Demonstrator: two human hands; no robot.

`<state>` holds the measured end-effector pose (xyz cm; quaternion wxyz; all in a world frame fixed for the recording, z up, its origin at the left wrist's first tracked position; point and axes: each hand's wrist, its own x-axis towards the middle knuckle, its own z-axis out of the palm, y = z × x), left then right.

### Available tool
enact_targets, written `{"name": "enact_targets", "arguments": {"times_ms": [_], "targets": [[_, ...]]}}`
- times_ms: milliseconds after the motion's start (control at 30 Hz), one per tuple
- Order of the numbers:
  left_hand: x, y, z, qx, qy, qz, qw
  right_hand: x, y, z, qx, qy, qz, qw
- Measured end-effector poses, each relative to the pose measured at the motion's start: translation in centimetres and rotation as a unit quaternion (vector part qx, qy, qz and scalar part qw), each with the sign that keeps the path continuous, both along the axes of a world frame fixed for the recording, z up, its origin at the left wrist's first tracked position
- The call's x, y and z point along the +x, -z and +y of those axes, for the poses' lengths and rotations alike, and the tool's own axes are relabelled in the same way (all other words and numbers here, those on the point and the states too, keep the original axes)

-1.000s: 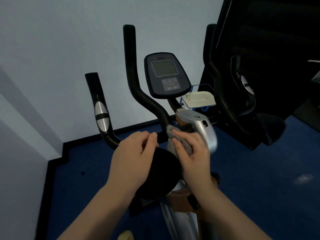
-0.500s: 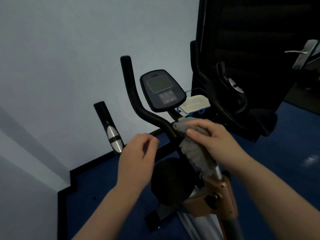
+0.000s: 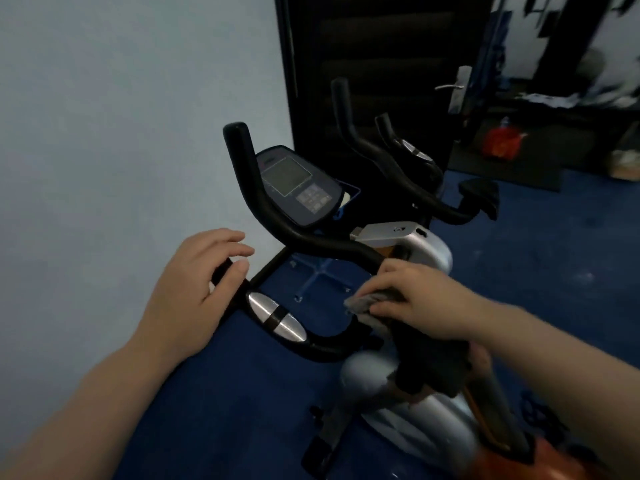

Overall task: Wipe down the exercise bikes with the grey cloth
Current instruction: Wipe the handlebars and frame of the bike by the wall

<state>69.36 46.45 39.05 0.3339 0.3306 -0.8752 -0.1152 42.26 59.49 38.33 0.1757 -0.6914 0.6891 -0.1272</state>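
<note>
Head view: right hand gripping the grey cloth, bunched against the black handlebar of the near exercise bike, right by the stem. Left hand with fingers relaxed, resting over the left grip's end, just above the silver pulse sensor. Console upright behind. Second bike further back by the dark door. Blue floor.

— Anything showing that I can read?

— Nothing is reading clearly. The console is showing a blank grey screen, and a small mark is sitting above it, too blurred to make out.

— The keypad under the screen?

— Its buttons are blurring together — no figures or letters are coming through.
</note>
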Motion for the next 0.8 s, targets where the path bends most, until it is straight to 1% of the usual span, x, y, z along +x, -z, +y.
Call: {"name": "enact_targets", "arguments": {"times_ms": [67, 133, 167, 200, 233, 300, 367, 433, 467, 500, 567, 600, 700, 733, 767, 800], "targets": [[-0.1, 0.4, 0.0, 0.017, 0.010, 0.028, 0.999, 0.2, -0.6, -0.7, -0.003, 0.040, 0.028, 0.999], [-0.4, 0.6, 0.2, 0.030, 0.007, 0.054, 0.998, 1.8, -0.1, -0.7, -0.037, 0.107, 0.069, 0.991], [-0.5, 0.7, 0.3, 0.032, 0.007, 0.064, 0.997, 3.0, 0.6, -0.3, -0.060, 0.123, 0.087, 0.987], [-0.5, 0.7, 0.3, 0.033, 0.007, 0.072, 0.997, 4.3, 1.2, 0.3, -0.076, 0.114, 0.090, 0.986], [-0.6, 0.8, 0.4, 0.033, 0.008, 0.078, 0.996, 5.0, 1.6, 0.9, -0.079, 0.089, 0.068, 0.991], [-0.7, 0.8, 0.4, 0.031, 0.007, 0.087, 0.996, 4.4, 1.2, 0.9, -0.048, 0.057, 0.001, 0.997], [-0.8, 0.8, 0.4, 0.028, 0.003, 0.092, 0.995, 2.7, 0.4, -0.1, -0.033, 0.088, 0.011, 0.996], [-0.9, 0.7, 0.5, 0.030, -0.003, 0.101, 0.994, 2.4, 0.7, -0.5, -0.062, 0.137, 0.052, 0.987], [-0.9, 0.8, 0.5, 0.034, -0.008, 0.106, 0.994, 3.0, 1.1, -0.3, -0.085, 0.125, 0.060, 0.987], [-1.0, 0.8, 0.6, 0.037, -0.012, 0.110, 0.993, 3.8, 1.4, 0.3, -0.089, 0.093, 0.042, 0.991], [-1.3, 0.9, 0.7, 0.032, -0.024, 0.115, 0.993, 4.4, 1.6, 1.1, -0.066, 0.030, -0.030, 0.997], [-1.5, 0.9, 0.8, 0.027, -0.031, 0.117, 0.992, 3.9, 1.5, 0.7, -0.064, 0.034, -0.031, 0.997], [-1.8, 1.1, 0.8, 0.017, -0.045, 0.131, 0.990, 3.0, 2.0, -0.5, -0.106, 0.140, 0.074, 0.982], [-1.8, 1.2, 0.8, 0.014, -0.048, 0.139, 0.989, 3.4, 2.6, -0.4, -0.127, 0.153, 0.103, 0.975], [-1.9, 1.3, 0.7, 0.012, -0.052, 0.146, 0.988, 4.2, 3.0, 0.0, -0.136, 0.139, 0.117, 0.974], [-2.0, 1.5, 0.8, 0.009, -0.056, 0.150, 0.987, 4.9, 3.1, 0.5, -0.130, 0.108, 0.110, 0.979]]}}
